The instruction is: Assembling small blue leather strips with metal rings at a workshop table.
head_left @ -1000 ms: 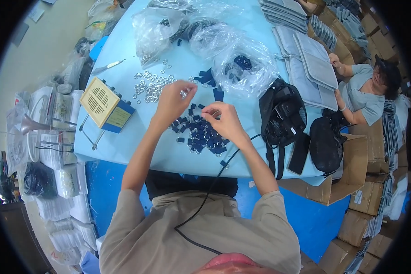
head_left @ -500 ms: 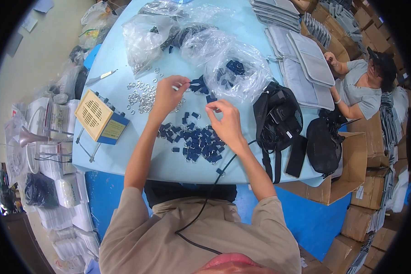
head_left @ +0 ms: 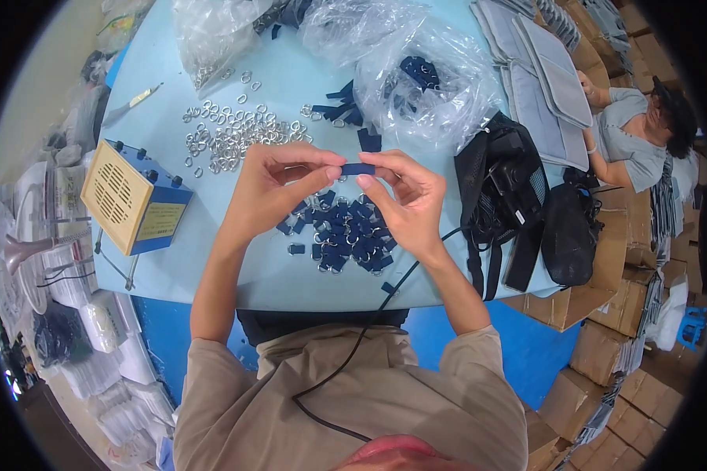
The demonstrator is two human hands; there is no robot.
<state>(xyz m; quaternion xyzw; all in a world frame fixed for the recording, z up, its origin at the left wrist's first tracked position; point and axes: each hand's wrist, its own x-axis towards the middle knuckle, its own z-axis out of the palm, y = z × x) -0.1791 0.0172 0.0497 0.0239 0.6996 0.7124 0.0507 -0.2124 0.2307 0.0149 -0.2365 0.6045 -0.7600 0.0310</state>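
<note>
My left hand (head_left: pixel 279 188) and my right hand (head_left: pixel 404 200) meet above the light blue table (head_left: pixel 212 267), both pinching a short dark blue strap piece (head_left: pixel 358 169) between their fingertips. Directly below the hands lies a pile of dark blue strap loops with metal rings (head_left: pixel 346 231). A scatter of loose silver metal rings (head_left: pixel 232 133) lies to the upper left of my left hand. More loose blue strap pieces (head_left: pixel 342 114) lie beyond the hands.
A blue and cream box device (head_left: pixel 134 196) stands at the table's left edge. Clear plastic bags (head_left: pixel 424 78) sit at the far side, black bags (head_left: pixel 510 196) at the right. Grey pouches (head_left: pixel 542 78), another person (head_left: pixel 636 133) and cardboard boxes (head_left: pixel 604 306) are to the right.
My left hand came back from the ring scatter toward the middle. Both hands now meet and hold one strap piece together.
</note>
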